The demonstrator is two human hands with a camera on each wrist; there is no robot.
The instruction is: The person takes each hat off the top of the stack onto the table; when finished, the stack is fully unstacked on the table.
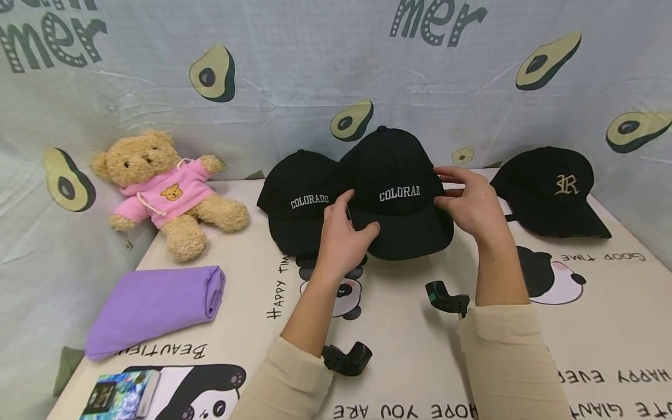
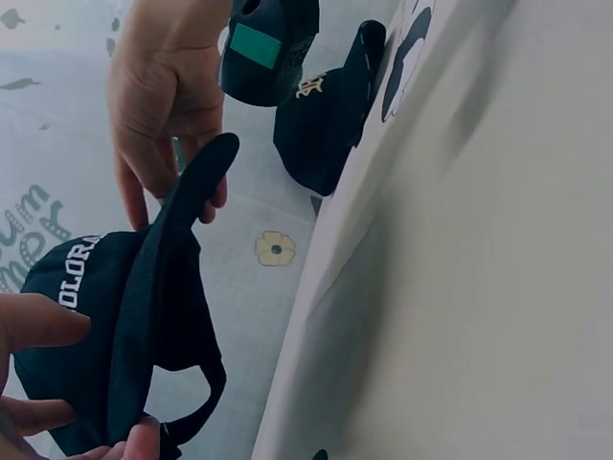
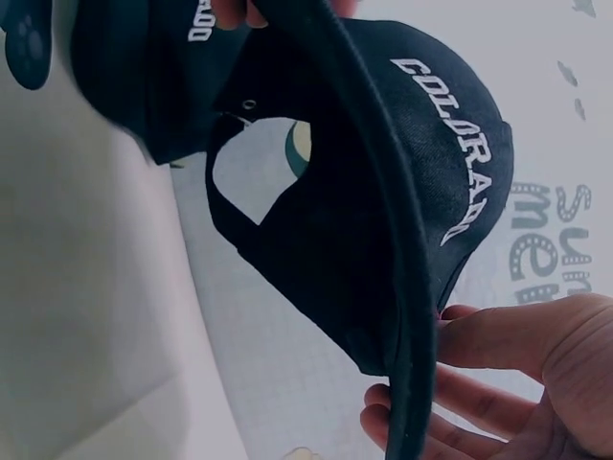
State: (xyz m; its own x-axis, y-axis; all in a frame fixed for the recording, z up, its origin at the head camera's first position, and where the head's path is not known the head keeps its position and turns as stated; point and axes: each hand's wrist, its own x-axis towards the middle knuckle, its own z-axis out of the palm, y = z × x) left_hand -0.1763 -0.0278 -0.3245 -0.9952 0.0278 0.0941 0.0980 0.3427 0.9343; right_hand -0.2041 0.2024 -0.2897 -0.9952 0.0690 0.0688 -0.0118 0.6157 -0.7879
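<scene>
Held: black cloth baseball cap with white COLORADO lettering [image 1: 389, 166]
Place: above the cream panda-printed bench [image 1: 404, 350]
Left grip [image 1: 343, 239]: pinching its brim side
Right grip [image 1: 475, 204]: pinching the opposite side

the held cap [image 1: 394, 166] partly hides a second cap [image 1: 296, 213]; the head view's edge crops the book [image 1: 123, 388].

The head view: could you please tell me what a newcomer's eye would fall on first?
Probably the black COLORADO cap near the middle, held between the left hand and right hand. Next might come the teddy bear in its pink hoodie, at the far left against the backdrop. Nearer the viewer, the folded purple cloth also stands out on the pale tabletop.
</scene>
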